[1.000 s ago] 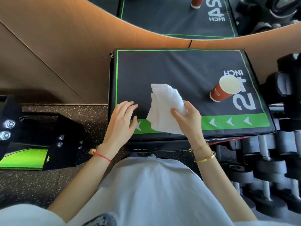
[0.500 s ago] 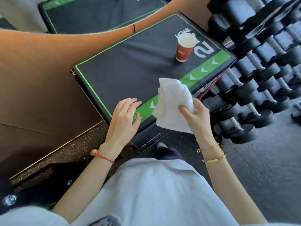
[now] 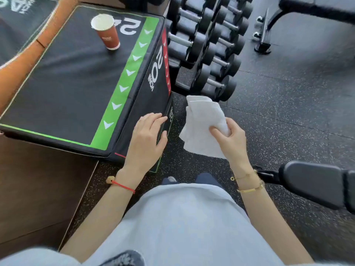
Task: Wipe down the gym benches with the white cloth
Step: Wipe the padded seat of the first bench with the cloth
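Pale grey fabric of the person's garment (image 3: 184, 223) fills the near foreground. Left hand (image 3: 147, 141), a thin red cord bracelet (image 3: 123, 186) at its wrist, is held flat with fingers straight and relaxed in front of the side panel of the black padded plyo box with green arrow stripe (image 3: 73, 77); actual contact with the panel cannot be confirmed. Right hand (image 3: 230, 140), wearing gold bracelets (image 3: 249, 184), grips the crumpled white cloth (image 3: 203, 124) between thumb and curled fingers, holding it in the air over the dark speckled rubber floor (image 3: 288, 104), just right of the box and clear of it. At right, a black padded bench end (image 3: 315, 184) projects into view. Farther off, a red paper cup with white rim (image 3: 106, 31) stands upright on the box top. Beyond the box, a rack of black dumbbells (image 3: 209, 45) is present; a black bench frame with wheels (image 3: 269, 27) stands at top right.
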Motion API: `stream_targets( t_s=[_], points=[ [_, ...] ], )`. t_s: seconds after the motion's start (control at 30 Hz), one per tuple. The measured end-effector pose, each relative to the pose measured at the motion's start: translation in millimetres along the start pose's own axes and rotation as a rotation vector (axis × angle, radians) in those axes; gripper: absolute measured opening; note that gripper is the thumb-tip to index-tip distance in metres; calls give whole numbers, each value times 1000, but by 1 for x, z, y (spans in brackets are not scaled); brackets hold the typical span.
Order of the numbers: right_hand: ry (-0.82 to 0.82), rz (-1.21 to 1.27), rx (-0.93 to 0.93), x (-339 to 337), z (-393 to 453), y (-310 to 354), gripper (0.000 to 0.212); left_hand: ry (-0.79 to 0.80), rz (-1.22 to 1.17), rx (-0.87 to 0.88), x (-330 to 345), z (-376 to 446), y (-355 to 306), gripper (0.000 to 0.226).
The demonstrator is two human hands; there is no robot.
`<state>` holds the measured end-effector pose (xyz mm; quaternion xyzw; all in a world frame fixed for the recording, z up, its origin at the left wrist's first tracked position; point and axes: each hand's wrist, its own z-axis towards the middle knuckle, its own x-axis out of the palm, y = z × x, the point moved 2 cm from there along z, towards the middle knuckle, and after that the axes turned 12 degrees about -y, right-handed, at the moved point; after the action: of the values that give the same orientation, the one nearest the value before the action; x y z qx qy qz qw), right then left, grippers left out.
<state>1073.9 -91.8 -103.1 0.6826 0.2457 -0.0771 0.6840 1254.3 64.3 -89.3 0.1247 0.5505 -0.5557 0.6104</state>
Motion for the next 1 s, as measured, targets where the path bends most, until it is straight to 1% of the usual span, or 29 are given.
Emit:
stream_targets(
  t_s=[0.27,0.37,0.43,0.57,0.7,0.83,1.0],
  points=[
    [-268,49,123,-128,-34,-74,15,130,-113,227,57,-19,-108,34],
    [-342,66,158,-187,-46,-104,12,167,-143,270,84,-36,-156,33],
    [-383,66,178,-229,-53,-125,13,184,-158,272,102,-50,-191,33],
    [-420,31,215,-308,-61,-167,20,211,-192,262,139,-78,-260,33],
    [-443,-3,239,-371,-60,-200,20,237,-226,219,170,-100,-319,30],
    [-477,-18,265,-414,-53,-225,21,284,-228,186,197,-108,-354,27],
    [-503,14,305,-444,-42,-249,19,335,-217,148,228,-105,-379,27]
  ],
)
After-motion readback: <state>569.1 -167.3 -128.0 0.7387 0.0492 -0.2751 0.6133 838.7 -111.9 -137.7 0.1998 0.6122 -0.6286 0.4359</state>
